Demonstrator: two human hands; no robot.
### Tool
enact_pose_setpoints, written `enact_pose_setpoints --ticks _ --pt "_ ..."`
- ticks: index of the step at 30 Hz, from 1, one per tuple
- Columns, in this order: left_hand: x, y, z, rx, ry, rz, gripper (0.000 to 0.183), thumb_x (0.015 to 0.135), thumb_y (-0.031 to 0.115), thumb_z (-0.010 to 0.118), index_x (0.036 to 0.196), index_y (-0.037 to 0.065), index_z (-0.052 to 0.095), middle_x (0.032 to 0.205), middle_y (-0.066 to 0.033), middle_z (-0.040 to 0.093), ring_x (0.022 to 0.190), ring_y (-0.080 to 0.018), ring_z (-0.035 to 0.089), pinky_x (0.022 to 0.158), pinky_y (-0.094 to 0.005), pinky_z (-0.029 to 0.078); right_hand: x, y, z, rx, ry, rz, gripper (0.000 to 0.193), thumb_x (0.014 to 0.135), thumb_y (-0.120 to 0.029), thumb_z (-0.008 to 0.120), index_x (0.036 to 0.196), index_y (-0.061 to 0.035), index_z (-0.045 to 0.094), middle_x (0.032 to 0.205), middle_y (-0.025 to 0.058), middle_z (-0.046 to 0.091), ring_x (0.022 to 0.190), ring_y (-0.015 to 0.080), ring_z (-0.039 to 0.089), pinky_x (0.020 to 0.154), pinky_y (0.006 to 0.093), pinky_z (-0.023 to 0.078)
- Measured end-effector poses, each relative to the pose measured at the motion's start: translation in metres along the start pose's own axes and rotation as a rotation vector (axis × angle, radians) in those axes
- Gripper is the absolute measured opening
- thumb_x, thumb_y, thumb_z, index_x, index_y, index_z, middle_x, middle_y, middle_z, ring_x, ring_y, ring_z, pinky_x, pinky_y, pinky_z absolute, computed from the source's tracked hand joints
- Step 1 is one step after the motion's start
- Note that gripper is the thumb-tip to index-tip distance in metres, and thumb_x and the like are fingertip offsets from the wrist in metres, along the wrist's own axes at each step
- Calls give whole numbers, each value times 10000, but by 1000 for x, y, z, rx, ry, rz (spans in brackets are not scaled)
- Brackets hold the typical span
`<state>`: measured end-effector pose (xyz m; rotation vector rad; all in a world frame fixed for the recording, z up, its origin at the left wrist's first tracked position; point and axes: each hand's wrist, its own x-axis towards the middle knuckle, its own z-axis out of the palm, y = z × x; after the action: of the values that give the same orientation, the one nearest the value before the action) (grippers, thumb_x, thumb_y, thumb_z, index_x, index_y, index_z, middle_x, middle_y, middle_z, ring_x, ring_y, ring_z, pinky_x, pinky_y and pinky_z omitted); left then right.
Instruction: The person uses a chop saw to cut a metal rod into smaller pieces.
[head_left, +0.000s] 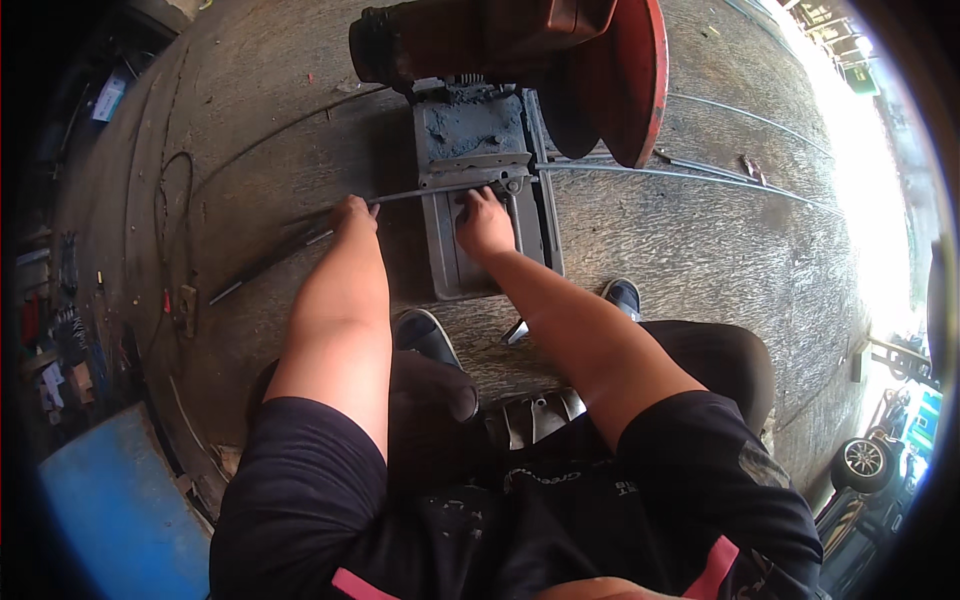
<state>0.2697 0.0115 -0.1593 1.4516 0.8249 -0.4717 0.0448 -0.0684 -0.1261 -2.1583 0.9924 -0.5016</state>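
In front of me sits a cut-off saw with a red blade guard (640, 90) and a dark motor body (480, 35). Its grey metal base (448, 262) lies below, with a clamp (513, 187) across it. A long thin metal rod (690, 175) runs sideways over the base and out to both sides. My left hand (355, 212) is closed around the rod left of the base. Over the base, my right hand (484, 226) has its fingers curled at the rod beside the clamp; what lies under them is partly hidden.
More thin rods (710, 178) lie on the worn floor at right, and a dark bar (262, 268) at left. A cable (165, 200) curls at far left. My sandalled feet (428, 335) flank the base's near end. A blue panel (125, 505) lies lower left; a vehicle wheel (864, 459) shows lower right.
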Motion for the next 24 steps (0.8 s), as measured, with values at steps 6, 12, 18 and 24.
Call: enact_pose_setpoints --ticks 6,12,18,24 --pt "-2 -2 -4 -10 -69 -44 367 961 137 371 1311 25 391 1350 -199 390 1186 -363 454 889 -477 524 16 22 -30 -32 216 85 189 749 -88 553 926 -49 606 974 191 558 917 394 566 790 447 473" --pt "-12 7 -6 11 32 6 366 904 77 493 1232 -78 443 1263 -215 486 1067 -353 563 794 -411 583 43 118 -47 46 389 666 241 786 -189 595 951 -19 641 1017 191 626 972 334 607 826 407 481" --pt "-9 7 -2 34 64 30 355 907 97 508 1218 -66 454 1209 -197 522 1007 -350 588 743 -397 597 75 240 -85 -540 -221 434 437 849 -352 580 1159 -44 564 1069 137 643 956 244 639 799 329 515" --pt "-7 -6 -6 -30 95 75 330 912 91 485 1229 0 461 1178 -212 502 996 -332 571 702 -371 608 117 344 -62 -647 -327 181 334 904 -272 527 1187 -95 525 1110 105 600 942 240 619 804 392 519"
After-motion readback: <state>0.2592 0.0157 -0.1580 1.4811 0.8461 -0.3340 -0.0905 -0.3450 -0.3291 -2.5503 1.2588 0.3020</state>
